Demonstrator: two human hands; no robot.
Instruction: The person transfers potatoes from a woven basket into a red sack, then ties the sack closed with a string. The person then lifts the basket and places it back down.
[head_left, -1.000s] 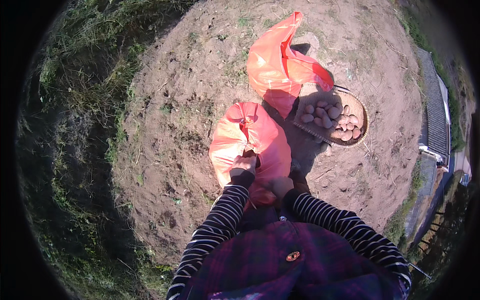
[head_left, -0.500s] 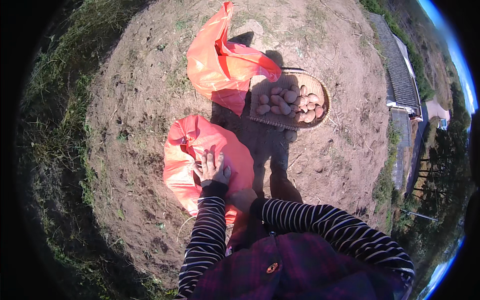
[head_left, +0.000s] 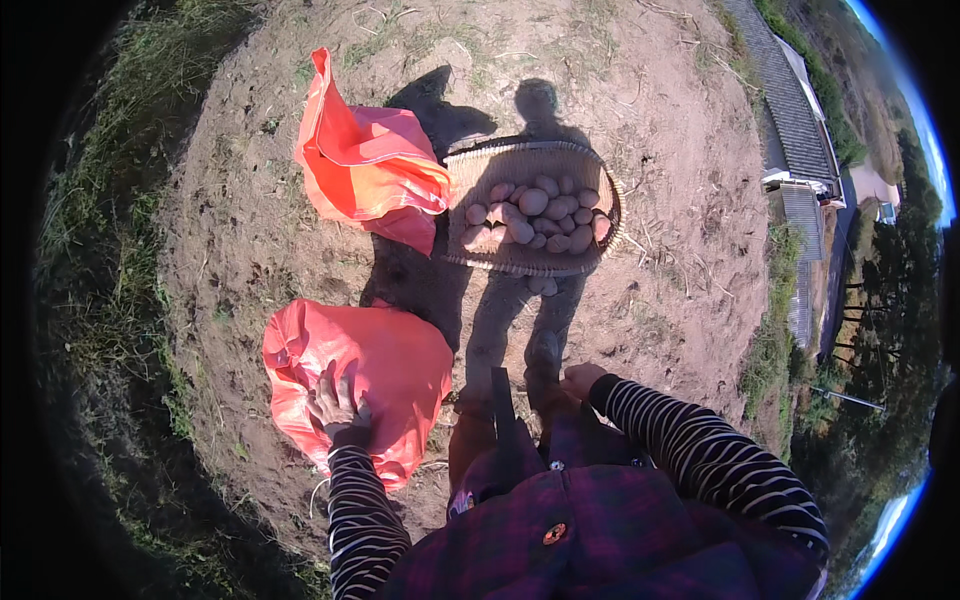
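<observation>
My left hand (head_left: pixel 338 404) rests on a full red woven sack (head_left: pixel 395 372) at the near left, its fingers spread on the gathered top. The sack sits on the soil and bulges to the right. My right hand (head_left: pixel 582 380) is away from the sack, beside my right leg; its fingers are mostly hidden and I cannot make out anything in it. Beyond stands a second red sack (head_left: pixel 365 165) with its mouth gaping. Beside that one, a shallow wicker basket (head_left: pixel 612 190) holds several brownish potatoes (head_left: pixel 533 203).
A few potatoes (head_left: pixel 542 285) lie on the ground by the basket's near rim. A dark strap (head_left: pixel 503 400) hangs in front of my legs. Weeds (head_left: pixel 110 290) border the bare soil on the left. Grey-roofed buildings (head_left: pixel 790 95) stand at the far right.
My right hand has left the near sack and moved right, to beside my leg. My left hand stays on that sack. The view has shifted, so the sacks and basket appear further left.
</observation>
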